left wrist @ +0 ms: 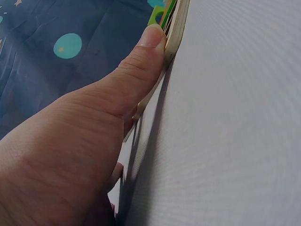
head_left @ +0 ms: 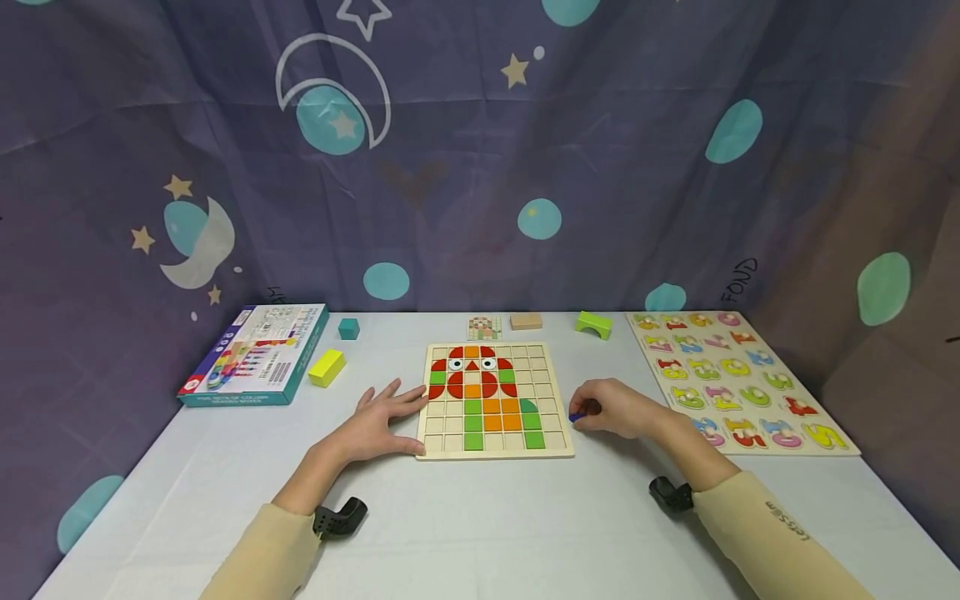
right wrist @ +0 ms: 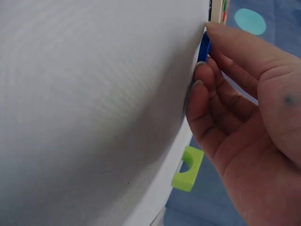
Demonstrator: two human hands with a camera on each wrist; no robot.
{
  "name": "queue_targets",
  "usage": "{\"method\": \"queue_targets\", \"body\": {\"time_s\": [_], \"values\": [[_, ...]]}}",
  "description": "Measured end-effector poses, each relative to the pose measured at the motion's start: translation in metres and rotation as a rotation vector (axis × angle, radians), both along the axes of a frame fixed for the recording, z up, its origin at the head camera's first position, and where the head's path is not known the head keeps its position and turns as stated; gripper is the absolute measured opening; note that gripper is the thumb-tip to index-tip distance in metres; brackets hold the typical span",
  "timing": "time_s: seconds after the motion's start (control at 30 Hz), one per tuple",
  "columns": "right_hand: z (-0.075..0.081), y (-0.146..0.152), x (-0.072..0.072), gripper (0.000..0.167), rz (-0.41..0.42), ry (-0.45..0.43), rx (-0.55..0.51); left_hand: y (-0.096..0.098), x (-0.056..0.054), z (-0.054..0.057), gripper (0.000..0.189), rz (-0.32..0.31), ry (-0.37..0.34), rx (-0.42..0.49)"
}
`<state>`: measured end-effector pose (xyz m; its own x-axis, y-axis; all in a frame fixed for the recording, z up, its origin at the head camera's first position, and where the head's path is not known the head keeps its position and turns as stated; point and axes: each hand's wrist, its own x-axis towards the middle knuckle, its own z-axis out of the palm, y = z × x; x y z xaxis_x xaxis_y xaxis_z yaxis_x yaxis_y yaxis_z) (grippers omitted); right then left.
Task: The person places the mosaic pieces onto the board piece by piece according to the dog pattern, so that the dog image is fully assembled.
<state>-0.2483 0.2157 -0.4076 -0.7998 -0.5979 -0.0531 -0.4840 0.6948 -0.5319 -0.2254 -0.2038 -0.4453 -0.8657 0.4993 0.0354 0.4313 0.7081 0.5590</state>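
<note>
A wooden grid board (head_left: 555, 400) lies flat on the white table, with red, orange and green tiles and two eye tiles forming a bird-like picture. Fingers spread, my left hand (head_left: 371, 425) rests at the board's left edge; in the left wrist view its thumb (left wrist: 136, 61) touches the board's side (left wrist: 178, 35). My right hand (head_left: 618, 408) pinches a small blue tile (right wrist: 204, 48) between thumb and fingertips, low over the table beside the board's right edge. Behind the board sits a small picture card (head_left: 484, 327) with a coloured pattern.
A bead game box (head_left: 255, 354) lies at left, near a teal cube (head_left: 348, 329) and a yellow block (head_left: 327, 367). Behind the board are a tan block (head_left: 526, 322) and a green arch block (head_left: 594, 325). A number puzzle board (head_left: 738, 383) lies at right, near my right forearm.
</note>
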Motion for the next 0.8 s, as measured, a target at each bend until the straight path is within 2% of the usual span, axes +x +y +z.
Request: {"method": "queue_targets", "body": {"time_s": [0.47, 0.8], "values": [[0.000, 0.002, -0.001, 0.010, 0.044, 0.017, -0.041, 0.000, 0.000, 0.000, 0.089, 0.003, -0.004, -0.006], [0.005, -0.014, -0.011, 0.007, 0.078, 0.012, -0.092, -0.001, -0.001, -0.001, 0.089, -0.002, -0.002, 0.006]]}}
